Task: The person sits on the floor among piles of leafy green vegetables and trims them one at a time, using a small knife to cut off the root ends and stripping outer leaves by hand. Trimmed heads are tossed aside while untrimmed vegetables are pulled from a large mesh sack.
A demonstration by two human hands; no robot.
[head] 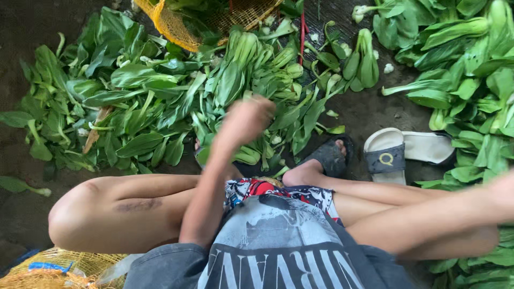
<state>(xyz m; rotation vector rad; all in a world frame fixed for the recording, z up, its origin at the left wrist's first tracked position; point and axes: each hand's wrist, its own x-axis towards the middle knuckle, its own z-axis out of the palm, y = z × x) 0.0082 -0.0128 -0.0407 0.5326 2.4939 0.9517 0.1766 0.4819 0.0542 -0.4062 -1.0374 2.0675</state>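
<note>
Down on the dark floor, a seated person's left hand reached, motion-blurred, over a heap of bok choy; whether its grip was closed on a stalk could not be told. The right hand ran out of view at the right edge, near a second pile of greens, its grip unseen. A yellow mesh basket sat beyond the heap. Loose leaves lay by the bare feet and a white sandal, so stalks might have been trodden on or bruised.
</note>
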